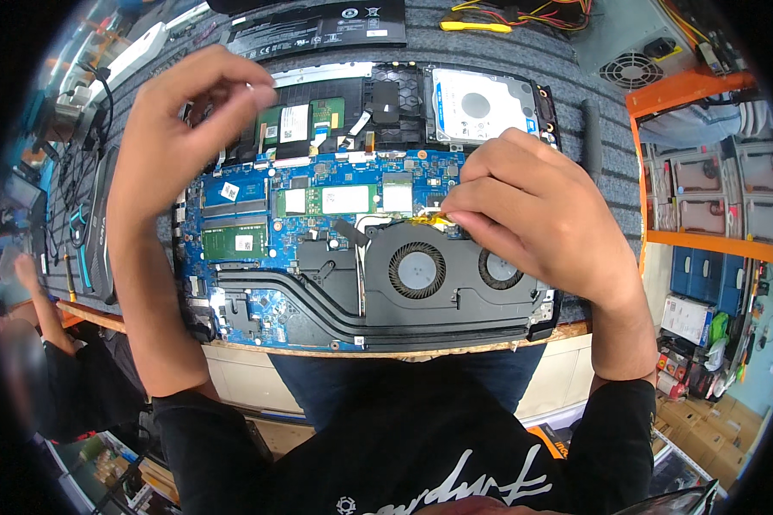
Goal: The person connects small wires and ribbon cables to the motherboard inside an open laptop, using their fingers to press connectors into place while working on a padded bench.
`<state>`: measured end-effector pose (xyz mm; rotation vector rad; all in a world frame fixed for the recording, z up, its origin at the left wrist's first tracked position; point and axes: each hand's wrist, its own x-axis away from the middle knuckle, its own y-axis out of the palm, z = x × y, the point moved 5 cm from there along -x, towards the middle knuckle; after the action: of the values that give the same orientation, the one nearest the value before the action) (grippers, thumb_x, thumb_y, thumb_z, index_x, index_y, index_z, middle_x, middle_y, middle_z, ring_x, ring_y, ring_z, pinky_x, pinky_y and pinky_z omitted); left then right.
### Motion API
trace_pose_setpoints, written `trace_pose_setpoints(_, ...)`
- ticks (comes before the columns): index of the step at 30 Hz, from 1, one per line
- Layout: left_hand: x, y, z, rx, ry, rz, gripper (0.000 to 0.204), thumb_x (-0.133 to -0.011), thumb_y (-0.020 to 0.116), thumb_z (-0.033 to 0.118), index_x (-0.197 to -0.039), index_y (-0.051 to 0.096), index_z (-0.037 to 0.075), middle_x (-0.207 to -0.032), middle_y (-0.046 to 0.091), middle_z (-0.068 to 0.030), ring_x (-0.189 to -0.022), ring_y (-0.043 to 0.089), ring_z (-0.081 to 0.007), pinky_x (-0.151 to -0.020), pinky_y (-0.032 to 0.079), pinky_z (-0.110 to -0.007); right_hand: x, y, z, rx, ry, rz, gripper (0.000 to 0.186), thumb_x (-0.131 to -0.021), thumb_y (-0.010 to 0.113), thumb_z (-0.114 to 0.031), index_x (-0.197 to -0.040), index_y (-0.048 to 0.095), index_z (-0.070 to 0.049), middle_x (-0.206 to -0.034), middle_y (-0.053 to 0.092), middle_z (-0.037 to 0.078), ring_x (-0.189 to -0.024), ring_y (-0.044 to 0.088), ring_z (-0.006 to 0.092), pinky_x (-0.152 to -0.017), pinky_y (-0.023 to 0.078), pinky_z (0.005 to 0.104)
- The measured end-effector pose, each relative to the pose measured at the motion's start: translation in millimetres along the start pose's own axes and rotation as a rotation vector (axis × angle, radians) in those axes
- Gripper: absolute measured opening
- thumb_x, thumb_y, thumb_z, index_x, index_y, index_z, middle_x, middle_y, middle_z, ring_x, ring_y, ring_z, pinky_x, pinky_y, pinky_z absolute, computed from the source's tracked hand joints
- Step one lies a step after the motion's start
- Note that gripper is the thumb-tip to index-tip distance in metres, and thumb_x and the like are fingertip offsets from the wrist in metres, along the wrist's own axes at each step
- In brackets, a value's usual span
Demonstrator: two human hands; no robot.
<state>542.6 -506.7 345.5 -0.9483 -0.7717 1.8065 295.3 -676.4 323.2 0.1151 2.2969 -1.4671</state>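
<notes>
- Seeing the opened laptop [371, 225] lying flat, innards up, on the grey ribbed desk [494, 51], right in front of the wearer.
- Finding the right hand [548, 210] pinching narrow, with thumb and fingertips closed on the yellow-taped cable [427, 220], just above the large fan [417, 269].
- Seeing the left hand [185, 112] hovering over the laptop's upper left part, with thumb and fingers curled close together; not managing to tell whether empty or holding something small.
- Noting the blue circuit board [296, 228] spreading across the middle, with the green memory module [234, 242] sitting at left.
- Spotting the silver hard drive [475, 105] resting in the upper right corner of the base, just beyond the right hand.
- Seeing the black battery pack [322, 27] lying on the desk beyond the laptop.
- Noting the yellow connector [477, 27] lying farther right, near the metal power supply [631, 58].
- Glimpsing another person [60, 378] at far left, well apart from the laptop.
</notes>
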Motion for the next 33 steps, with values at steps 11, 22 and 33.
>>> trace_pose_setpoints(11,0.8,72.5,101.2,-0.002,0.332,-0.235,0.023,-0.082,0.085,0.015,-0.097,0.07,0.006,-0.096,0.065,-0.0085,-0.086,0.065,-0.0332,-0.075,0.052,-0.043,2.0,1.6,-4.0,-0.044,0.04,0.029,0.025,-0.082,0.084,-0.006,-0.102,0.07,-0.007,-0.1,0.067,0.008,-0.093,0.067,0.031,-0.081,0.056,0.0405)
trace_pose_setpoints(22,0.2,79.5,100.9,-0.011,0.284,-0.216,0.017,-0.082,0.081,0.007,-0.093,0.068,0.005,-0.092,0.065,-0.0082,-0.084,0.067,-0.0316,-0.073,0.052,-0.042,4.4,-3.2,-1.7,-0.049,0.101,-0.005,0.02,-0.084,0.084,-0.008,-0.1,0.071,-0.007,-0.099,0.066,0.007,-0.094,0.066,0.0299,-0.083,0.055,0.0406)
trace_pose_setpoints(33,-1.3,82.6,89.5,0.116,0.232,-0.237,0.015,-0.084,0.08,0.003,-0.092,0.067,0.002,-0.087,0.063,-0.009,-0.075,0.066,-0.0252,-0.067,0.053,-0.037,3.2,3.9,0.0,-0.153,0.155,-0.016,0.012,-0.092,0.075,-0.01,-0.098,0.067,-0.004,-0.096,0.064,0.011,-0.096,0.065,0.0344,-0.083,0.054,0.045)
